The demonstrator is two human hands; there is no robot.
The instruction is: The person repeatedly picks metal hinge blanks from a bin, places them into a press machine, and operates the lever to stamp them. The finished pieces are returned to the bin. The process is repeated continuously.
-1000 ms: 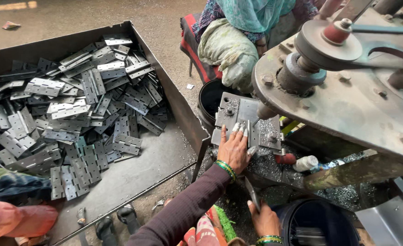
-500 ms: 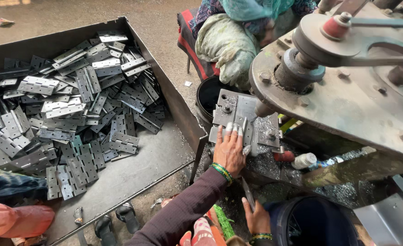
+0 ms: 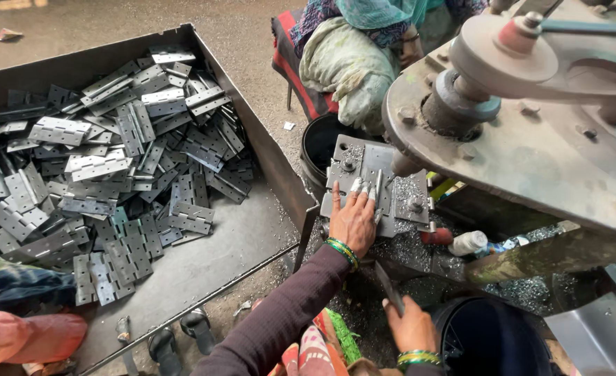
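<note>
Metal shavings littered the press bed (image 3: 419, 244) beneath a heavy machine (image 3: 531, 139). Fingers (image 3: 363, 191) lay close together, flat on a hinge plate (image 3: 381, 188) at the die — the left hand (image 3: 353, 223) pressing it. The right hand (image 3: 412, 324) pinched another hinge (image 3: 389, 287) lower down — well apart from the tray (image 3: 266, 153) heaped with hinges (image 3: 113, 167).

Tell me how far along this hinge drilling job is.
Done: I cannot tell finished pieces from unworked ones. In hand: the left hand presses a metal piece onto the drill fixture under the machine head, amid metal shavings; the right hand holds a flat strip. Left: the tray holds a big heap of hinge plates.
</note>
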